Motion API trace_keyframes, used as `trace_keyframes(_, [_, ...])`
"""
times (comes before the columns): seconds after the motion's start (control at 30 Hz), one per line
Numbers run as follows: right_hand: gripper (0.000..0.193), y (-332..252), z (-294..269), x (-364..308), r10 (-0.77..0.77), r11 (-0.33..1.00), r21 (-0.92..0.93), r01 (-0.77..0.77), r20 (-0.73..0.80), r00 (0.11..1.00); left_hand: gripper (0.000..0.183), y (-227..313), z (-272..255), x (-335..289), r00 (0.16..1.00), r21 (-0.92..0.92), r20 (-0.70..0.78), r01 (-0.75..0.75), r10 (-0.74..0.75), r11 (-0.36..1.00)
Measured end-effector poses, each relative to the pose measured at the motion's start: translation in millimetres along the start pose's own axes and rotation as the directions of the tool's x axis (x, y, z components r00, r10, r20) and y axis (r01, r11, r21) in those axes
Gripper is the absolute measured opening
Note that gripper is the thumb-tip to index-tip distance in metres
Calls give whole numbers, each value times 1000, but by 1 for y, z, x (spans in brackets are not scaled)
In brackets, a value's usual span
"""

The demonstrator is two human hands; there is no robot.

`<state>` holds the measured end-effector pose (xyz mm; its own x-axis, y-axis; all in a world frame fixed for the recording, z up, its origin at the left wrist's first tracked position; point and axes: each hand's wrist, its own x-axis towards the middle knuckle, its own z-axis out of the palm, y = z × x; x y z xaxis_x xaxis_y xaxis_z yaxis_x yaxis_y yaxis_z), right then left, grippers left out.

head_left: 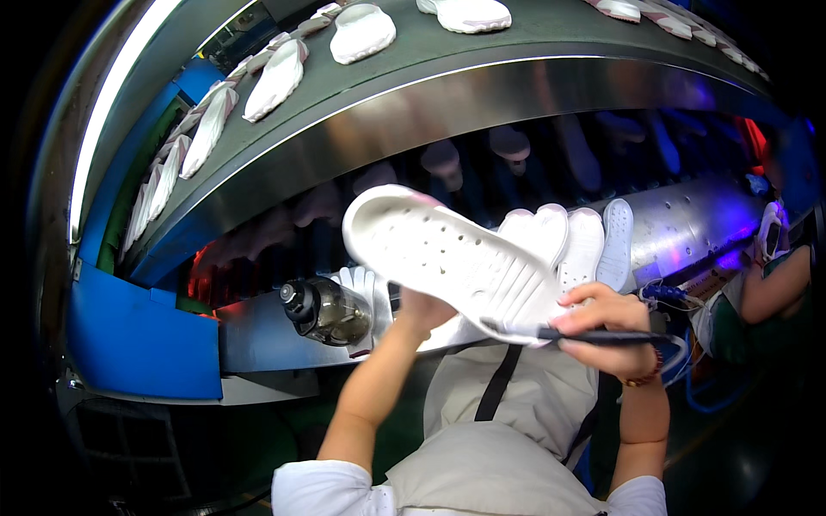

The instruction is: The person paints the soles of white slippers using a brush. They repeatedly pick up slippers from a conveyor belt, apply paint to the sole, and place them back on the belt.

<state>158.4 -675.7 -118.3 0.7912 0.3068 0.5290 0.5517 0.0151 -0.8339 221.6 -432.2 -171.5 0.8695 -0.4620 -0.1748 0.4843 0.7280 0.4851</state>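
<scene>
Sole [447, 254] hides fingers of L hand [424, 311] (can't tell grip); R hand [609, 320] curls round blk tool [594, 336]; sole's white w/ holes, ribs.

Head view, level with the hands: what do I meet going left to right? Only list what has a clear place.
Blue machine panel → dark translucent bottle → raised white perforated sole → right hand → another person's bare arm at the far right.

Metal ledge [249, 334] under bottle [339, 311], white soles [582, 246]
</scene>
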Motion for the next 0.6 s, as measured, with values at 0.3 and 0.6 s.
trace_keyframes(0.3, [18,38,38,10,-42,968,-249,12,-113,993,80,-33,19,12,999,-40,-50,-16,14,999])
trace_keyframes(0.6, [17,14,20,5,114,993,44,-111,-58,992,79,-24,42,4,992,-123,110,-47,61,991])
